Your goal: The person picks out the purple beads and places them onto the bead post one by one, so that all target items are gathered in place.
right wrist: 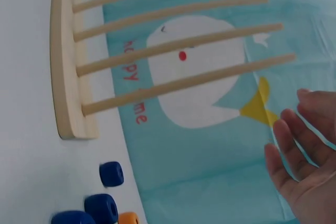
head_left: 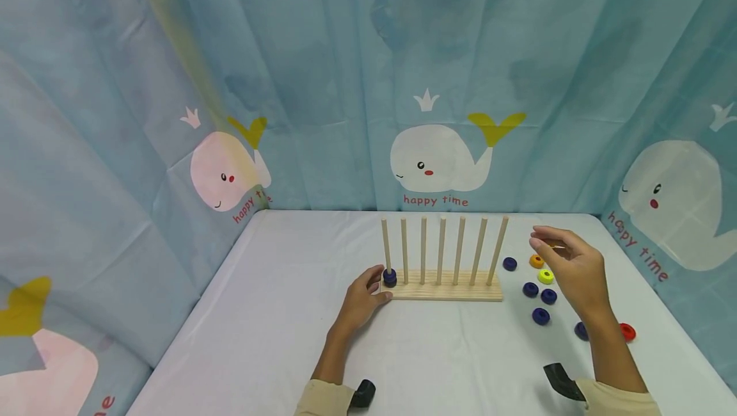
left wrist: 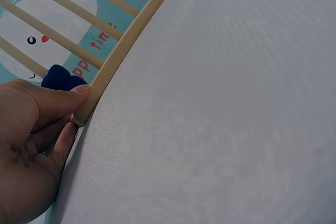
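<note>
A wooden rack [head_left: 443, 292] with a row of several upright pegs stands on the white table. Two dark blue beads [head_left: 389, 278] sit stacked at the foot of its leftmost peg. My left hand [head_left: 361, 301] grips the left end of the base; in the left wrist view its thumb [left wrist: 79, 94] lies on the base's edge beside the blue beads [left wrist: 62, 78]. To the right of the rack, my right hand [head_left: 574, 269] is raised over loose beads. Its fingers [right wrist: 296, 145] are relaxed and apart, with nothing between them in the right wrist view.
Right of the rack lie several loose dark blue beads [head_left: 530, 289], an orange bead [head_left: 537, 261], a yellow bead [head_left: 546, 276] and a red bead [head_left: 627, 332]. The right forearm partly covers this area. A blue whale-print curtain [head_left: 345, 115] hangs around the table.
</note>
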Available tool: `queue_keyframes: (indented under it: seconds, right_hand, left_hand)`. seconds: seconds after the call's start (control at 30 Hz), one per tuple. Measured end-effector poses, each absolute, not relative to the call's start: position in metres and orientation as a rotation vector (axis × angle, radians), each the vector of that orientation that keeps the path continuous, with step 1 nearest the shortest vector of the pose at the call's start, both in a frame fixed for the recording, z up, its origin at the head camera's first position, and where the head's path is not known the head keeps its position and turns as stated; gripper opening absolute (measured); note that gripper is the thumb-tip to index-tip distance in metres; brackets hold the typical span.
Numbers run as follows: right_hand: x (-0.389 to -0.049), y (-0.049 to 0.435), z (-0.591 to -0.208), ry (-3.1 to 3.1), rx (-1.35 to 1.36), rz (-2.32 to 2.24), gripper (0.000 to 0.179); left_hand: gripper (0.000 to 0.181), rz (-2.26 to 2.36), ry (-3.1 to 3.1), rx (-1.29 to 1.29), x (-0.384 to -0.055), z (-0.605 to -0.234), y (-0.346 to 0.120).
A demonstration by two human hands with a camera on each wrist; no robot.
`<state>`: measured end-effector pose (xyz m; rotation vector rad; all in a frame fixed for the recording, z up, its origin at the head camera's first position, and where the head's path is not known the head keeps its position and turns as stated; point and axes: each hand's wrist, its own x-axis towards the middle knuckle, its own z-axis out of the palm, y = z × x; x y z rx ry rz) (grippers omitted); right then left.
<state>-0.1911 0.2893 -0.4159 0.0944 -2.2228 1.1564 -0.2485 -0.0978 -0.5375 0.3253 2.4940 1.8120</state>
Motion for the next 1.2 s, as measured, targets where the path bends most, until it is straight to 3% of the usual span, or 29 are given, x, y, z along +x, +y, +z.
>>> queue_keyframes:
  seconds: [0.87,1.2]
  right_hand:
    - [-0.197,0.358,-0.448,-2.504,-0.263,1.133,0.060]
    - [-0.198,0.374,-0.467,-2.565,-0.358,1.154,0.061]
  left_hand:
    - [0.068,1.803,2.491,0.311,-0.248,-0.536,-0.099]
    - [0.068,1.828,2.475,0.352,-0.249,-0.538,-0.100]
